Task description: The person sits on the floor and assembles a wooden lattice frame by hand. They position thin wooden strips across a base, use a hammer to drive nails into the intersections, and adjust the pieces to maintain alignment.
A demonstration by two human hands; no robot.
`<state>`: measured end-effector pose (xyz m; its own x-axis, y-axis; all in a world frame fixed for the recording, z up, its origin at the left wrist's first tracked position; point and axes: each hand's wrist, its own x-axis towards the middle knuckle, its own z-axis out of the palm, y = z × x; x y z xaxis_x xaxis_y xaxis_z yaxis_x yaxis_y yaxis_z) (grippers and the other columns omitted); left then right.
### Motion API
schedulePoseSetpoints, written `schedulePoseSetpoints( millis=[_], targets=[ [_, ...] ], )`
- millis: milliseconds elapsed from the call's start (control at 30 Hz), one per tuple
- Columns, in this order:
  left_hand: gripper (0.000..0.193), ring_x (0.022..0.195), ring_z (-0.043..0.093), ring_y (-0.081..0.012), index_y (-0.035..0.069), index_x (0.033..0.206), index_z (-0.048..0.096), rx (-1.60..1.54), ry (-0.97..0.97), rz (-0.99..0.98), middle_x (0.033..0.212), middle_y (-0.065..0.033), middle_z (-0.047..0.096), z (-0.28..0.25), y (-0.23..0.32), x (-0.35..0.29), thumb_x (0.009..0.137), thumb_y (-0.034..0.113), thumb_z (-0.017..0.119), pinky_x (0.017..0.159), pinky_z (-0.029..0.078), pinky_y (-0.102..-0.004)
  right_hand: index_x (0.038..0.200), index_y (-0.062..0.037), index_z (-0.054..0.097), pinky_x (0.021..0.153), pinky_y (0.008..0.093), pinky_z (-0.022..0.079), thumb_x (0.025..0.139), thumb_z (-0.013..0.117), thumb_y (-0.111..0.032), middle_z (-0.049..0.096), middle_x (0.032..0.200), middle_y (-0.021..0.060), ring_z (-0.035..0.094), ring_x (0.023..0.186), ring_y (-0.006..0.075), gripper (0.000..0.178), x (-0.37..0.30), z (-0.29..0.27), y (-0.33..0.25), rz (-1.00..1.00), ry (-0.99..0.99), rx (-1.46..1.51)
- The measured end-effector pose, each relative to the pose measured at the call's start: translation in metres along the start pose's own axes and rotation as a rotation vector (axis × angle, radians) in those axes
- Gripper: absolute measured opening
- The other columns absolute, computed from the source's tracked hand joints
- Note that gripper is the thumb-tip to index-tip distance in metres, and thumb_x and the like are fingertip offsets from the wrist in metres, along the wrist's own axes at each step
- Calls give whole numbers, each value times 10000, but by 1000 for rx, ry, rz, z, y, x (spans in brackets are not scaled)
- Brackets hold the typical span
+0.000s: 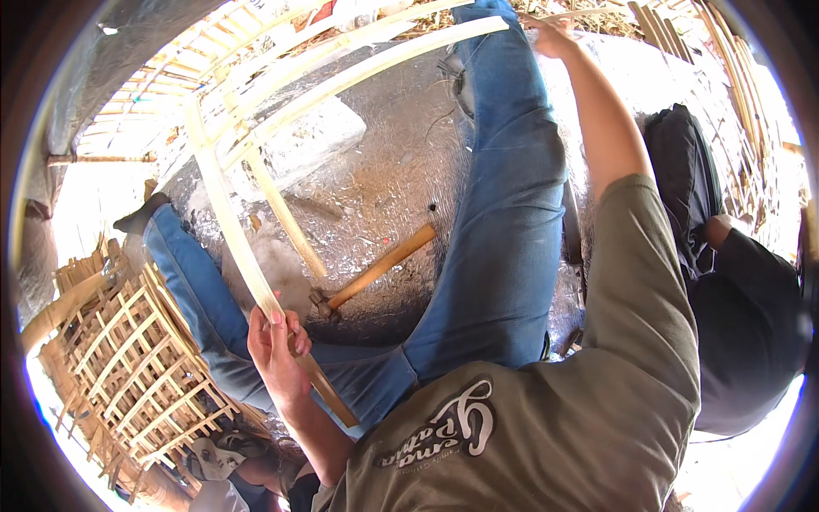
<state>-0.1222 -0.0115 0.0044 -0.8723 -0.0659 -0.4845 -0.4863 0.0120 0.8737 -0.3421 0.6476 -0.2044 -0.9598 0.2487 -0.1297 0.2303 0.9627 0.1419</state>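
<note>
My left hand point(277, 346) is closed around a long pale bamboo slat point(230, 230) near its lower end. The slat belongs to an open frame, where two long crosspieces, one of them the upper slat point(375, 64), meet it at the far left. A shorter slat point(286, 213) hangs from the same joint. Far out past my knee, my right hand point(553, 36) is closed at one end of a thin bamboo strip point(589, 13); glare blurs its fingertips. Between my legs a hammer point(384, 266) with a wooden handle lies on the shiny sheet, touched by neither hand.
My jeans-clad legs point(503, 196) spread around the silvery floor sheet point(384, 154). A woven bamboo panel point(136, 367) stands at lower left, near another person's dark clothing point(247, 461). A person in black point(742, 316) sits close on my right. Bamboo scraps point(606, 21) lie at the far edge.
</note>
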Motion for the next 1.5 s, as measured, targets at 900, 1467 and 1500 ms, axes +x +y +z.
schedulePoseSetpoints(
  millis=[900,1467,1500],
  targets=[
    [327,574,420,-47,23,1330,536,-134,-54,99,776,-16,515,-5,7,-22,1056,198,572,500,340,-204,1139,-260,760,1172,580,274,787,840,-250,397,1537,145,243,1498,360,361,-104,-97,-129,-62,454,115],
    [318,561,411,-38,21,1314,542,-89,-25,92,768,-1,511,-11,8,-31,1057,206,574,498,336,-199,947,-152,794,993,384,509,755,819,-166,679,1242,140,615,1214,288,195,16,-111,32,171,891,518],
    [316,561,409,-39,19,1313,541,-98,-42,92,768,0,510,-10,8,-28,1058,203,571,498,336,-199,1093,-134,697,1024,399,488,790,784,-235,630,1304,160,595,1238,283,331,40,-93,84,322,784,478]
  ],
)
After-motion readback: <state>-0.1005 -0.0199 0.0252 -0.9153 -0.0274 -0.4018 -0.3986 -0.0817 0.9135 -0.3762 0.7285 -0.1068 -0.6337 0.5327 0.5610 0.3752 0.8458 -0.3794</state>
